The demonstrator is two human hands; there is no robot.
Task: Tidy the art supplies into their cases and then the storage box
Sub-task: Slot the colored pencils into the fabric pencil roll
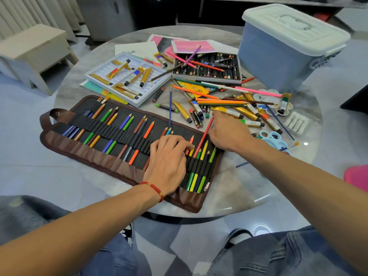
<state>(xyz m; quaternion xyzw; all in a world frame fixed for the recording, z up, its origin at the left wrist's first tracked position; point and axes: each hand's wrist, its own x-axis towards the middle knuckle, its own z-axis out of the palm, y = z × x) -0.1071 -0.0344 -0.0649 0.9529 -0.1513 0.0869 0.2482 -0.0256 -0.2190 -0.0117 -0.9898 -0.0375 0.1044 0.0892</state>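
Observation:
A brown roll-up pencil case (95,154) lies open on the round table, with several coloured pencils in its black elastic loops. My left hand (169,158) presses flat on the loops near the case's right end, fingers spread. My right hand (229,132) grips a red pencil (203,138), whose lower end sits at the loops just right of my left fingers. Loose pencils (219,100), gold paint tubes (247,113) and crayons lie scattered beyond. A white tray (139,98) holds paint tubes. A crayon box (207,66) sits behind. The blue storage box (278,54) stands lidded at the far right.
Paint palettes (278,140) and brushes lie near the right edge of the table. Papers and pink drawings (191,46) lie at the back. A white bundle of chalk (297,124) sits far right. A small beige stool (33,50) stands on the floor to the left.

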